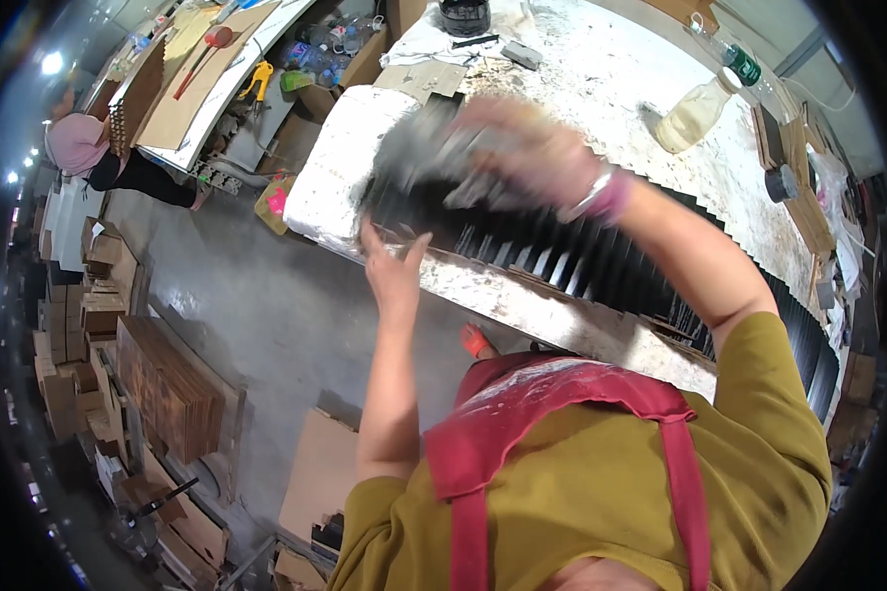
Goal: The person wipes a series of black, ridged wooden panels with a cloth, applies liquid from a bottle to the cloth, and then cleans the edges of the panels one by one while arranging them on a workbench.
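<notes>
My right hand (537, 153), smeared by motion, grips a crumpled grey cloth (429, 148) over the left end of a long row of black strips (581, 258). Beneath the cloth is a dark flat surface, partly hidden and blurred. At its near left corner is my left hand (392, 266), thumb and forefinger spread apart by the edge; the other fingers are hard to make out. The strips lie side by side, overlapping, along the front of a white, stained worktable (601, 89). A white wrapped block (330, 163) sits at the table's left end.
A bottle of cloudy liquid (695, 113) and a green-labelled bottle (742, 64) stand at the back right. A dark tub (465, 18) and a grey block (521, 54) are at the back. Stacked brown boards (172, 384) stand on the floor at left. Another person (99, 158) is far left.
</notes>
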Demonstrator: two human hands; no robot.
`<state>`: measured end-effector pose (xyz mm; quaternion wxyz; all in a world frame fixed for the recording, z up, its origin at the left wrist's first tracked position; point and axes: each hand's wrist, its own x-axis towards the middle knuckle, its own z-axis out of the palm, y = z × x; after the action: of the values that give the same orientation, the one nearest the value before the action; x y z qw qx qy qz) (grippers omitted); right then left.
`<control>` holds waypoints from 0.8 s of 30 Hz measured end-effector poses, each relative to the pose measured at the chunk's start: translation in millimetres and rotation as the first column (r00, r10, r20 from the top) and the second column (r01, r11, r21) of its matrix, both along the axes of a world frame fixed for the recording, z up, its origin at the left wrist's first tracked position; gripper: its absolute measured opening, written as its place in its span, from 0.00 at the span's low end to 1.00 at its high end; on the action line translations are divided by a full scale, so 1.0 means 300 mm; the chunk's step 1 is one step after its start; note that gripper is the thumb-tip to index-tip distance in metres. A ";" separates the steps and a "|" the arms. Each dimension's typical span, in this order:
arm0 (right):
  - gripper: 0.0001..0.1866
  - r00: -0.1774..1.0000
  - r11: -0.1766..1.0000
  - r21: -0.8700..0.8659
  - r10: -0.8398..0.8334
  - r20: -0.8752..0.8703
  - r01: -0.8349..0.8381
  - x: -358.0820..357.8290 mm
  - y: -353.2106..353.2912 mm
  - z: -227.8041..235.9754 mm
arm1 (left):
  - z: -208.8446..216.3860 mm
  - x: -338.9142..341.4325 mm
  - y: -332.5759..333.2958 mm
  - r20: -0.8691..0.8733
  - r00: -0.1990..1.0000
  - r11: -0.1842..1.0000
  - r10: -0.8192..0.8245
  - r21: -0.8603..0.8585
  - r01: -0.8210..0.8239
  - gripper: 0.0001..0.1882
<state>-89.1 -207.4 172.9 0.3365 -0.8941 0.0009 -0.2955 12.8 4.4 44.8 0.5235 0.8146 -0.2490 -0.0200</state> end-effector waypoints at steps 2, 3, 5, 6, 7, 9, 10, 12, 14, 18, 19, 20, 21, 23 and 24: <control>0.20 0.970 0.720 0.680 0.039 -0.241 0.141 -0.112 -0.128 0.121 | 0.012 -0.069 0.106 0.052 0.997 0.996 0.057 -0.068 -0.053 0.44; 0.20 0.995 0.662 0.748 0.039 -0.096 0.047 -0.181 -0.212 0.102 | 0.013 -0.102 0.149 0.118 0.991 0.998 -0.069 0.011 0.068 0.48; 0.21 0.986 0.576 0.801 -0.125 -0.108 0.161 -0.315 -0.294 0.054 | 0.033 -0.150 0.151 0.166 0.967 0.979 -0.192 0.106 0.176 0.52; 0.22 0.983 0.570 0.803 -0.146 -0.110 0.174 -0.381 -0.322 0.025 | 0.074 -0.182 0.112 0.246 0.915 0.938 -0.320 0.216 0.270 0.56; 0.23 0.954 0.565 0.772 -0.226 -0.195 0.292 -0.426 -0.326 0.014 | 0.098 -0.192 0.075 0.314 0.839 0.879 -0.445 0.330 0.343 0.60; 0.24 0.920 0.548 0.742 -0.290 -0.265 0.387 -0.494 -0.315 -0.006 | 0.095 -0.163 0.038 0.345 0.802 0.853 -0.487 0.384 0.353 0.62; 0.25 0.954 0.462 0.845 -0.246 -0.169 0.269 -0.539 -0.312 -0.021 | 0.079 -0.147 0.011 0.364 0.759 0.822 -0.540 0.423 0.382 0.64; 0.27 0.976 0.365 0.921 -0.208 -0.062 0.136 -0.600 -0.342 -0.064 | 0.032 -0.117 -0.009 0.394 0.752 0.838 -0.529 0.383 0.389 0.61; 0.29 0.960 0.421 0.869 -0.209 -0.184 0.258 -0.631 -0.386 -0.093 | 0.013 -0.087 -0.031 0.290 0.842 0.872 -0.455 0.335 0.356 0.55; 0.25 0.912 0.574 0.709 -0.261 -0.315 0.409 -0.572 -0.355 -0.053 | -0.023 -0.062 -0.024 0.418 0.782 0.880 -0.462 0.327 0.345 0.46; 0.21 0.919 0.583 0.710 -0.252 -0.304 0.395 -0.534 -0.328 -0.034 | -0.028 -0.059 -0.025 0.415 0.785 0.881 -0.460 0.322 0.346 0.46; 0.19 0.939 0.704 0.623 -0.221 -0.264 0.341 -0.486 -0.317 -0.032 | -0.032 -0.059 -0.028 0.421 0.787 0.889 -0.450 0.297 0.350 0.45; 0.18 0.941 0.796 0.509 -0.228 -0.249 0.327 -0.439 -0.281 -0.007 | -0.034 -0.059 -0.031 0.427 0.790 0.896 -0.439 0.271 0.351 0.44; 0.16 0.967 0.939 0.239 -0.225 -0.124 0.249 -0.301 -0.197 0.008 | -0.050 -0.084 -0.030 0.236 0.904 0.927 -0.358 0.207 0.313 0.43; 0.16 0.979 0.976 0.080 -0.201 -0.012 0.201 -0.235 -0.168 -0.010 | -0.052 -0.100 -0.036 0.034 0.962 0.952 -0.272 0.154 0.264 0.42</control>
<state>-159.6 -257.9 169.8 0.3405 -0.8758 0.1040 -0.3259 -17.1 -6.5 29.1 0.4469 0.8102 -0.3693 -0.0868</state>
